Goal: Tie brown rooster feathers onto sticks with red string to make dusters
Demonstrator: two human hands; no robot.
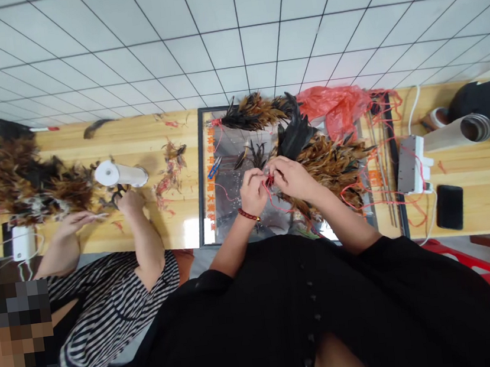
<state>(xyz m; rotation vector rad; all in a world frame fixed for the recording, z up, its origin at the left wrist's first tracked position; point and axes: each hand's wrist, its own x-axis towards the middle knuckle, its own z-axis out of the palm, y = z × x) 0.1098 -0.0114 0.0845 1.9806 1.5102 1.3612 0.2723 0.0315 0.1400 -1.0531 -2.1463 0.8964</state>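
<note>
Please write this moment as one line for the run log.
left hand: at red string; right hand: at same string; grip: too small to tell; near right hand: brown feathers; farther left: blue tool

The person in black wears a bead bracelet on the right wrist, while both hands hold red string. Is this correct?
No: the head view shows the bead bracelet on the left wrist. The left hand and right hand do hold red string.

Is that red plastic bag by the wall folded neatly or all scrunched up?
Scrunched up: the red plastic bag shows wrinkles and uneven edges beside the brown feathers.
</note>
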